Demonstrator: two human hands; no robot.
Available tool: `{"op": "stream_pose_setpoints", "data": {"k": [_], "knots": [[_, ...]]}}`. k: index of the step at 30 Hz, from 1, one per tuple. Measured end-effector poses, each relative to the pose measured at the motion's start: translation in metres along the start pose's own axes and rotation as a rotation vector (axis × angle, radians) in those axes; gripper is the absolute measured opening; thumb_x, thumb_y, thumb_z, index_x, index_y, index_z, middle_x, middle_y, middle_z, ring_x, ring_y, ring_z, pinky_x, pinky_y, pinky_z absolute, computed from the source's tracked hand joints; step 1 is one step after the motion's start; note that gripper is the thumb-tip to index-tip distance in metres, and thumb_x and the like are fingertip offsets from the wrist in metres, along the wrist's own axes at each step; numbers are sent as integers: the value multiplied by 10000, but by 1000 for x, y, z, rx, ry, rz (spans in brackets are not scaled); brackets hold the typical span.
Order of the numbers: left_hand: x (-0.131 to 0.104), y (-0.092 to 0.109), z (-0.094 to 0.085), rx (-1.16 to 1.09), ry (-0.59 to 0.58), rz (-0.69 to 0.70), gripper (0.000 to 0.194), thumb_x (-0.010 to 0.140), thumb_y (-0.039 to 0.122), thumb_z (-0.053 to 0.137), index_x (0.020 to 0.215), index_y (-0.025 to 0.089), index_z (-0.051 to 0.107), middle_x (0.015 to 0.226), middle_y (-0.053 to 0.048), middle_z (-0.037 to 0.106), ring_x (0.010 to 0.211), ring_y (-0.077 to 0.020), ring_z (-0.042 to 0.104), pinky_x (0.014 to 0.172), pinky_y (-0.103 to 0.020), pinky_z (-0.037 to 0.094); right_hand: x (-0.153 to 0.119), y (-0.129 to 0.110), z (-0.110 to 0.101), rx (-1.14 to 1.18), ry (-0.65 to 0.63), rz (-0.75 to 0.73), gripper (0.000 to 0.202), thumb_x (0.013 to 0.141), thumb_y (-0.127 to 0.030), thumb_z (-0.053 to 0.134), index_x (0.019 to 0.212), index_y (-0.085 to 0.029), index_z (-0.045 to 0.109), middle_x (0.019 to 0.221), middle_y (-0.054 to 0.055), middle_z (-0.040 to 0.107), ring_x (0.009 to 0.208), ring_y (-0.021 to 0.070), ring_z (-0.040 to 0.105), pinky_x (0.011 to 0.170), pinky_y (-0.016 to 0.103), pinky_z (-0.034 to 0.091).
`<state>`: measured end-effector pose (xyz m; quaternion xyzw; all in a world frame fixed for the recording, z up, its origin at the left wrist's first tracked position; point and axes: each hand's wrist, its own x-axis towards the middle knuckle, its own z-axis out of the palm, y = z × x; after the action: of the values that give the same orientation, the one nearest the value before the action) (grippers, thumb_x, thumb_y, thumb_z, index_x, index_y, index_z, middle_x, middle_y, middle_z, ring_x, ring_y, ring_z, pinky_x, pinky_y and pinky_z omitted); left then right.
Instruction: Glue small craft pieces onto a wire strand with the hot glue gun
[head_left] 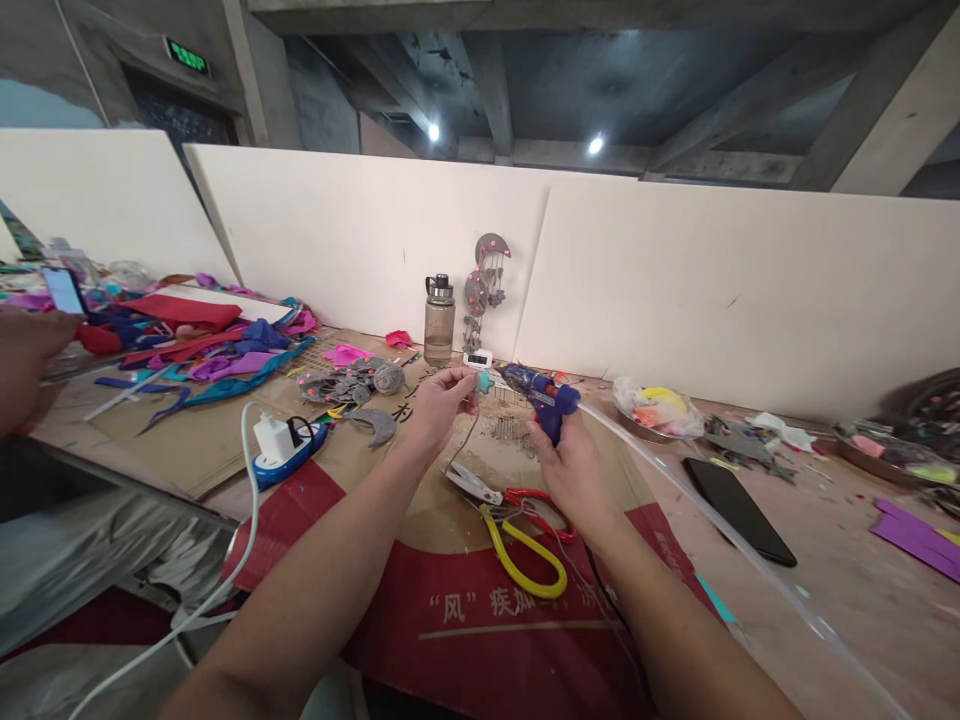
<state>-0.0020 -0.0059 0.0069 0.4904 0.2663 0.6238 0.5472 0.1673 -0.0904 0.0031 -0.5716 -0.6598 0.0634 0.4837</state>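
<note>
Concrete room, white boards point(360, 230) behind a cluttered worktable point(825, 590). Using the water bottle point(439, 330) as my landmark. Far left of it: co-worker's hand point(41, 345) by a lit phone point(64, 291), then a coloured fabric pile point(187, 312). Nearer left, in front: blue power strip point(319, 440), grey felt crescent point(373, 426). Right beside bottle: grey moon ornament point(493, 247) against the boards. In front of bottle, below my hands: cutting tools point(480, 487) with red and yellow handles, crowding the workspace. Well right: bagged dish point(660, 408), black phone point(739, 510).

My left hand point(448, 400), in front of bottle, pinches a small teal piece point(484, 382). My right hand point(574, 465), right of bottle, wraps the blue glue gun point(551, 398), clear glue stick point(675, 470) trailing right. Teal piece sits between left fingertips and nozzle; can't tell if they touch.
</note>
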Motion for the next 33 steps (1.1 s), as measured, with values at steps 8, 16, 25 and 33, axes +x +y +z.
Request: {"op": "stream_pose_setpoints", "data": {"k": [8,16,25,33], "knots": [[1,-7,0,27,-40,6,252,666,348,740,730,149,600,580,16,575,494,-84,520,491,-217,416,25,69,13,391,-217,461,156,742,-346,596,736,-218,506,623,31,637,488,174,561,467,305,447],[-8,-6,3,437,40,277,70,726,244,654,711,178,634,610,20,569,518,-84,440,523,-221,329,23,95,2,-404,-66,216,270,709,-376,664,594,-222,474,669,143,622,786,300,630,689,403,460],[-14,-6,6,756,-67,603,94,747,127,600,741,209,647,792,-25,615,671,-130,480,684,-257,364,11,3,27,638,-93,162,318,775,-473,571,927,-237,422,925,40,643,873,178,617,812,352,478],[-16,-16,10,658,-36,452,33,754,179,608,776,200,621,722,-10,612,647,-123,543,651,-246,419,7,-1,39,834,-85,291,333,715,-426,651,895,-236,445,700,-71,488,547,86,437,523,228,407]]}}
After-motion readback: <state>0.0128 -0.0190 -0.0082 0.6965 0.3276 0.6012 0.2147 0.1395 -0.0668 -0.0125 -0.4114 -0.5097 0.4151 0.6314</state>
